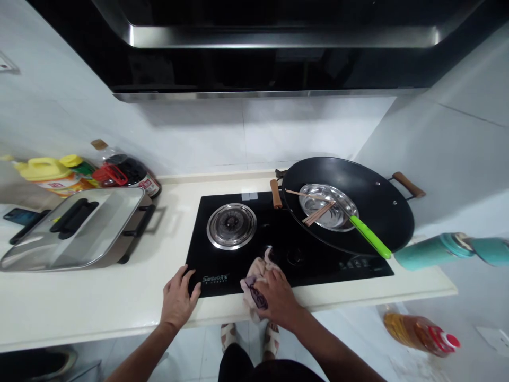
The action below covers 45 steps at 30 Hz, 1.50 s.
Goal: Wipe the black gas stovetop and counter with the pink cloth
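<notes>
My right hand [277, 297] presses a pinkish-white cloth [254, 289] with purple print against the front edge of the black glass cooktop [234, 265]. Its fingers are bent over the bunched cloth, which partly hangs past the counter edge. My left hand [181, 297] rests at the cooktop's front left corner, fingers spread, holding nothing. Behind the hands lies the round left burner [231, 225], with nothing on it. To the right stands a large black wok [382, 212] holding a metal bowl [318, 190], chopsticks [318, 214] and a utensil with a green handle [369, 236].
A lidded electric pan [95, 233] stands on the left counter, before several bottles, including a yellow jug [45, 170]. A teal bottle [429, 250] is at the right end. An oil bottle [417, 331] stands below the counter. The range hood [270, 69] overhangs everything.
</notes>
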Each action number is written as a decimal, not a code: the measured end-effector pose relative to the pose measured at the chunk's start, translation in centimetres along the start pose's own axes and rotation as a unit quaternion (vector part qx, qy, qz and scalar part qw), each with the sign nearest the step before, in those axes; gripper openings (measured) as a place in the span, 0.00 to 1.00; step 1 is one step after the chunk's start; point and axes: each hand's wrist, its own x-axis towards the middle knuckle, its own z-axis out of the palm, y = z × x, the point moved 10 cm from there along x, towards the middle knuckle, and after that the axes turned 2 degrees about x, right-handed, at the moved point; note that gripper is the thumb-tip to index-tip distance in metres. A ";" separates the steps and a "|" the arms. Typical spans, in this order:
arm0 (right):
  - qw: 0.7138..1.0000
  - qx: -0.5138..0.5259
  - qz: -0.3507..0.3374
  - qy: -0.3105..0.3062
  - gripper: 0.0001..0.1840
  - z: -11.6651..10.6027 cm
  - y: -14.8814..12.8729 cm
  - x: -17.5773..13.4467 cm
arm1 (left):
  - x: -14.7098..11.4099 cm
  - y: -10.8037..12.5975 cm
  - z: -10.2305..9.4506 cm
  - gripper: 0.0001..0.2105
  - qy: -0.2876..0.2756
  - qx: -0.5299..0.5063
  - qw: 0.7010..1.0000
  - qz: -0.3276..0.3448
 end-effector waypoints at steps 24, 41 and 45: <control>0.926 -0.096 0.279 0.235 0.28 -12.0 21.5 -0.2 | 0.2 0.1 0.1 0.22 -0.009 0.016 1.000 0.001; 0.860 -0.199 0.383 0.272 0.35 -12.7 29.0 -11.8 | 0.8 0.3 -0.1 0.24 -0.022 0.011 1.000 -0.012; 0.870 -0.189 0.384 0.243 0.30 -12.9 31.5 -12.8 | 0.7 0.4 -0.1 0.24 -0.023 0.008 1.000 -0.009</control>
